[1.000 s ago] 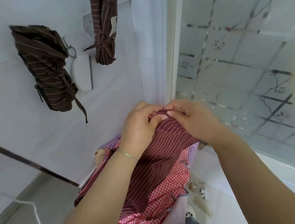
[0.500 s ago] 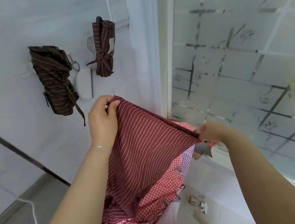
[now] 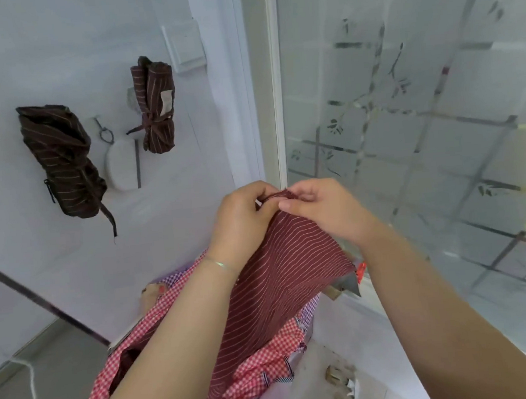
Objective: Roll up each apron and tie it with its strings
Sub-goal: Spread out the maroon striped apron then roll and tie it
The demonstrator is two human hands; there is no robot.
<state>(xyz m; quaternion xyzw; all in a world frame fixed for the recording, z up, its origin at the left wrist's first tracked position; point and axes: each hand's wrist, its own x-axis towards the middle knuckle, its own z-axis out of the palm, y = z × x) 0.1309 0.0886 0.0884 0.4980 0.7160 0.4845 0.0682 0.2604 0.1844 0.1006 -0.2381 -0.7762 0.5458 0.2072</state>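
Apron: I see the maroon striped apron [image 3: 281,280] hanging from both hands in front of the frosted glass door [image 3: 410,154], its top edge now bunched to one point where half a second ago it was stretched wide.
Change: I read this as the two corners brought together, a lengthwise fold before rolling.
Axis: long axis runs down from the pinched edge toward the red checked cloth [image 3: 254,375] below.
Left hand [image 3: 241,223]: pinching the edge.
Right hand [image 3: 323,210]: pinching beside it, fingertips touching.
Left of door: two rolled brown aprons [image 3: 61,159], tied, on the wall.
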